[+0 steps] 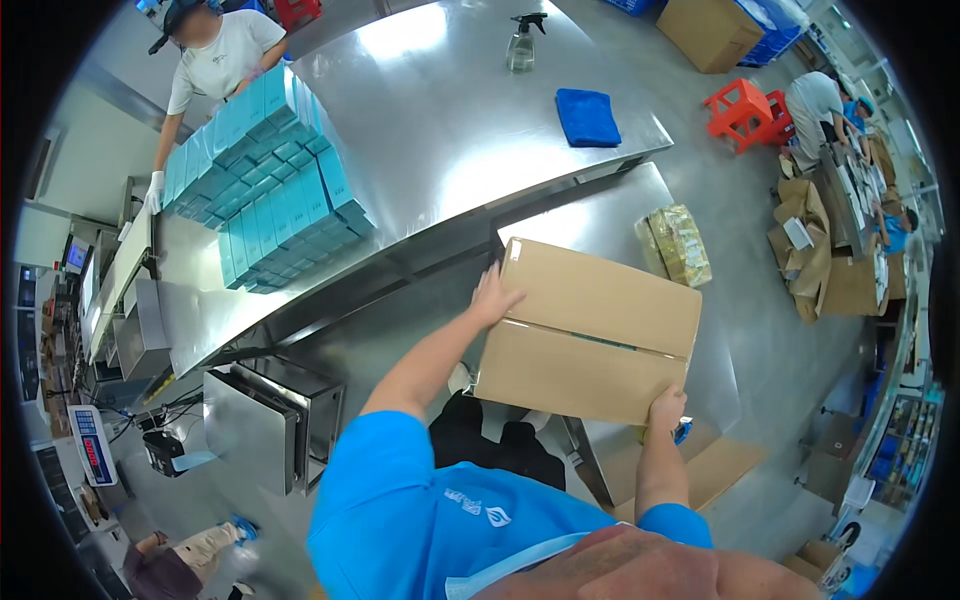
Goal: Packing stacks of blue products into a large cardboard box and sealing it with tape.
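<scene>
A brown cardboard box [590, 310] lies in front of me, tilted, its two top flaps folded in. A narrow gap runs between the flaps, with a little teal showing through. My left hand [495, 297] holds the box's left side, its thumb over the top edge. At the near right corner my right hand [668, 408] is closed on the box; its fingertips are partly hidden. Below the box is a low steel table [715, 365], and a roll pack of yellowish tape [678, 245] sits just past the box's far right corner.
On the long steel table [430, 120] stand stacked teal boxes [270, 180], a spray bottle [521, 48] and a folded blue cloth [588, 118]. A co-worker [220, 50] stands behind the stack. Flat cardboard [720, 475] lies at lower right; red stools [740, 112] stand farther off.
</scene>
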Motion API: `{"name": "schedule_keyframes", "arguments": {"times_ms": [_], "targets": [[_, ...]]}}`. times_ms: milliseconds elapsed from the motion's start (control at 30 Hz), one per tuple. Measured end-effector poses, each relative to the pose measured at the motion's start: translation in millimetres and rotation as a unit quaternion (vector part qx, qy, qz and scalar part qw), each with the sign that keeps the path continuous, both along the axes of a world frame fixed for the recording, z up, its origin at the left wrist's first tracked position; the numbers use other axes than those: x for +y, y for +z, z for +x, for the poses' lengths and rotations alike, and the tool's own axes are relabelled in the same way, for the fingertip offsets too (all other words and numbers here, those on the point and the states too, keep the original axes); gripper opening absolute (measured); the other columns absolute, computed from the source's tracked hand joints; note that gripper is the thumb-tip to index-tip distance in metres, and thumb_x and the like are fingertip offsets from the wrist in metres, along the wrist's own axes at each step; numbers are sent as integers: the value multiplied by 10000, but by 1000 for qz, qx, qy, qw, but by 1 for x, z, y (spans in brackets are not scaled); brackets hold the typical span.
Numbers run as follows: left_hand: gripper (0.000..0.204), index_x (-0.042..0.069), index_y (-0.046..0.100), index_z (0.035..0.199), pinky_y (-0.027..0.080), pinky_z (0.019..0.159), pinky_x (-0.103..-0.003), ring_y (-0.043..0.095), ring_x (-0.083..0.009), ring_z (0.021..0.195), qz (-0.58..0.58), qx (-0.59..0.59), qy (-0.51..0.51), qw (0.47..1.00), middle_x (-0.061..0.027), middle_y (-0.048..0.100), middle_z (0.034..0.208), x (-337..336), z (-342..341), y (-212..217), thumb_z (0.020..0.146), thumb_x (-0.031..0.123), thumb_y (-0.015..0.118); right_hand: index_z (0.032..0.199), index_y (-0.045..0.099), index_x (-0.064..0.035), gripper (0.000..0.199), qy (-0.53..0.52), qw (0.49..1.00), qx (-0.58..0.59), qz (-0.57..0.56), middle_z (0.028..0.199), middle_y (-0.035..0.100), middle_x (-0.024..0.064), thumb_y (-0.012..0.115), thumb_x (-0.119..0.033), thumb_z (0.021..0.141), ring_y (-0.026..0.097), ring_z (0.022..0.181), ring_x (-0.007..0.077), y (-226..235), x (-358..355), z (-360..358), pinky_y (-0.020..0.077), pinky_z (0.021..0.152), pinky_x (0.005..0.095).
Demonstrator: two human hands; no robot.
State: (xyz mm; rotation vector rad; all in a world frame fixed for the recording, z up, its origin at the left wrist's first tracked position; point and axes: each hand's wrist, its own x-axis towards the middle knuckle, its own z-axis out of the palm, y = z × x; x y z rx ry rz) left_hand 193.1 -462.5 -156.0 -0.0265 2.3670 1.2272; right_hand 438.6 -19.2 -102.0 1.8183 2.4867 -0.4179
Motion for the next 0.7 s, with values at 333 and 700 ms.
{"name": "schedule_keyframes", "arguments": {"times_ms": [333, 700], "targets": [[884, -72, 281, 1628, 312, 1260, -461, 365, -385, 1549, 140, -151, 198, 958, -275, 376, 1660, -45, 224, -27, 1091, 611, 446, 1346, 614, -16, 607, 37, 998, 39, -41, 1272, 698, 269, 379, -486, 1042, 644, 1190, 470, -3, -10, -17, 494, 1023, 548], [543, 51, 454, 1581, 413, 1157, -397, 514, -274, 1418, 250, -177, 675, 671, -176, 564, 1525, 25, 219, -29, 1081, 242, 548, 1267, 608, 52, 459, 343, 915, -210, 33, 1305, 654, 311, 549, -354, 1062, 653, 1200, 467, 23, -21, 8, 557, 962, 555]]}}
